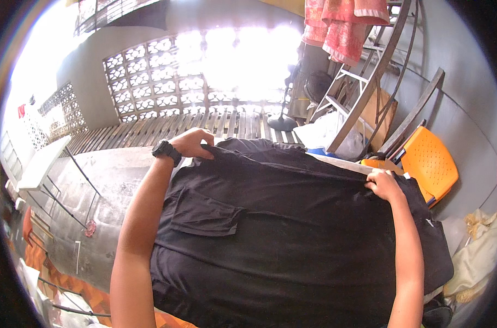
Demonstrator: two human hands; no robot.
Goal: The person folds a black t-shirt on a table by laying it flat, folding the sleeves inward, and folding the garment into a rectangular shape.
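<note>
A black cloth garment (289,229) lies spread in front of me, with what looks like a sleeve folded inward on its left part. My left hand (195,144), below a black wristwatch (166,151), pinches the garment's upper left edge between thumb and fingers. At the upper right edge, my right hand (383,183) grips the same cloth with curled fingers. The fabric between both hands is slightly creased along the top. What the garment rests on is mostly hidden beneath it.
An orange plastic chair (431,164) and an aluminium stepladder (340,104) stand at the right, by a wooden ladder and plastic bags. Pale cloth (474,258) hangs at the far right. At left is a white-topped folding table (43,164). Slatted wood lies beyond.
</note>
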